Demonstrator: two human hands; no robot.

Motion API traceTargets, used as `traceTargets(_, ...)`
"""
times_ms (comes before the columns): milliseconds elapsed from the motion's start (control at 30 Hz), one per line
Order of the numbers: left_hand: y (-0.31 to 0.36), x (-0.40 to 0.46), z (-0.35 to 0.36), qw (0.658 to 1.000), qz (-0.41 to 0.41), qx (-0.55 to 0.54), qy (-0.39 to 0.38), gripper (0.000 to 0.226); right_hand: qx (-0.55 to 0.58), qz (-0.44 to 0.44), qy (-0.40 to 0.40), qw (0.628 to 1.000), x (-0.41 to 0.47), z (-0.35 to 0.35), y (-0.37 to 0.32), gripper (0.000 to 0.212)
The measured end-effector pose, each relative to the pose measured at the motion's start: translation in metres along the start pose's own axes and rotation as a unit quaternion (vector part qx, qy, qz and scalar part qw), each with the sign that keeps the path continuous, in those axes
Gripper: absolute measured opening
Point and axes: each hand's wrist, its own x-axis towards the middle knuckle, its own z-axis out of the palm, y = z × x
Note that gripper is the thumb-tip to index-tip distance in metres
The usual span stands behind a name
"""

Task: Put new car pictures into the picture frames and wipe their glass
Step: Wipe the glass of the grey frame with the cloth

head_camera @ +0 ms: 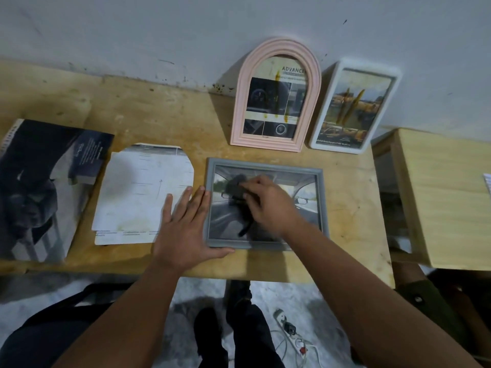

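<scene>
A grey picture frame (320,203) lies flat on the wooden table (159,115), with a car-interior picture under its glass. My right hand (268,205) presses a dark cloth (237,187) against the glass near the frame's middle. My left hand (186,229) lies flat with fingers spread against the frame's left edge and lower left corner. A pink arched frame (241,102) and a white rectangular frame (393,83) lean on the wall behind, both holding car pictures with yellowish smears on the glass.
Loose cut paper sheets (140,189) lie left of the grey frame, and a dark car brochure (45,187) lies further left. A light wooden box (446,197) stands at the right. Below the table edge are my legs and a power strip (287,328) on the floor.
</scene>
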Motion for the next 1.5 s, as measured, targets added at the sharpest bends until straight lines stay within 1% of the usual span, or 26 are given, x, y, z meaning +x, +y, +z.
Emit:
traceTargets(33,0.0,0.0,0.0,1.0,-0.001,0.001,0.0,0.139,-0.036,0.002,0.011,0.999,0.007,0.004,0.004,0.033)
traceTargets(100,0.0,-0.001,0.001,1.0,-0.002,0.003,0.0,0.139,-0.086,-0.009,0.006,0.996,0.008,0.015,0.005,0.033)
traceTargets(200,-0.001,-0.001,0.002,1.0,-0.006,0.007,0.001,0.139,-0.093,-0.057,-0.015,0.994,-0.015,0.021,0.0,0.035)
traceTargets(233,-0.001,-0.002,0.001,1.0,-0.006,0.009,-0.001,0.139,-0.085,-0.073,-0.031,0.993,-0.027,0.02,-0.002,0.038)
traceTargets(300,-0.001,-0.002,0.0,1.0,-0.007,0.014,-0.002,0.138,-0.066,-0.09,-0.089,0.99,-0.049,0.015,-0.007,0.041)
traceTargets(367,0.0,-0.002,-0.001,1.0,-0.008,0.018,-0.003,0.138,-0.067,-0.113,-0.159,0.978,-0.057,0.003,-0.01,0.036)
traceTargets(433,0.0,-0.003,-0.001,1.0,-0.007,0.017,0.001,0.137,-0.06,-0.131,-0.19,0.971,-0.043,-0.014,-0.008,0.031)
traceTargets(467,0.0,-0.002,-0.001,1.0,-0.007,0.014,0.003,0.137,-0.044,-0.127,-0.174,0.976,-0.031,-0.023,-0.007,0.031)
traceTargets(500,0.0,-0.002,-0.002,1.0,-0.007,0.012,0.001,0.138,-0.034,-0.113,-0.134,0.984,-0.018,-0.029,-0.001,0.032)
traceTargets(567,0.001,-0.002,-0.002,1.0,-0.008,0.014,-0.003,0.139,-0.052,-0.075,-0.044,0.995,0.005,-0.035,0.011,0.033)
traceTargets(600,0.001,-0.002,-0.002,1.0,-0.009,0.016,-0.002,0.139,-0.074,-0.053,-0.023,0.996,0.012,-0.031,0.015,0.032)
traceTargets(667,0.002,-0.002,-0.003,1.0,-0.011,0.016,-0.002,0.14,-0.102,-0.029,-0.014,0.994,0.01,-0.013,0.016,0.031)
traceTargets(733,0.003,-0.002,-0.002,1.0,-0.013,0.018,-0.003,0.14,-0.103,-0.028,-0.002,0.994,-0.003,0.002,0.016,0.03)
traceTargets(833,0.003,-0.002,-0.002,1.0,-0.013,0.02,-0.003,0.14,-0.108,-0.07,-0.021,0.991,-0.031,0.009,0.016,0.031)
traceTargets(900,0.002,-0.003,-0.002,1.0,-0.013,0.018,-0.006,0.14,-0.101,-0.09,-0.054,0.989,-0.05,0.008,0.014,0.031)
traceTargets(1000,0.003,-0.003,-0.003,1.0,-0.011,0.015,-0.005,0.138,-0.064,-0.108,-0.159,0.979,-0.065,-0.002,0.01,0.035)
traceTargets(1067,0.004,-0.003,-0.003,1.0,-0.009,0.013,-0.006,0.138,-0.006,-0.097,-0.2,0.975,-0.055,-0.018,0.012,0.032)
traceTargets(1100,0.003,-0.003,-0.003,1.0,-0.009,0.012,-0.006,0.138,0.026,-0.08,-0.181,0.98,-0.044,-0.027,0.016,0.03)
traceTargets(1167,0.002,-0.001,-0.002,1.0,-0.009,0.01,-0.003,0.138,0.055,-0.037,-0.067,0.996,-0.017,-0.039,0.027,0.027)
traceTargets(1200,0.002,-0.001,-0.002,1.0,-0.009,0.009,-0.003,0.138,0.044,-0.022,-0.019,0.999,-0.003,-0.041,0.032,0.027)
traceTargets(1233,0.003,0.0,-0.003,1.0,-0.008,0.01,-0.003,0.138,0.016,-0.016,0.004,1.0,0.008,-0.039,0.033,0.028)
traceTargets(1300,0.003,0.0,-0.002,1.0,-0.007,0.015,-0.004,0.138,-0.055,-0.017,-0.001,0.998,0.016,-0.024,0.029,0.03)
traceTargets(1367,0.003,0.0,-0.002,1.0,-0.008,0.014,-0.005,0.139,-0.098,-0.019,-0.005,0.995,0.006,-0.007,0.023,0.03)
traceTargets(1433,0.003,0.001,-0.002,1.0,-0.008,0.009,-0.006,0.139,-0.116,-0.037,-0.015,0.992,-0.018,0.003,0.019,0.032)
traceTargets(1500,0.003,0.0,-0.002,1.0,-0.006,0.005,-0.007,0.14,-0.108,-0.055,-0.044,0.992,-0.045,0.006,0.02,0.037)
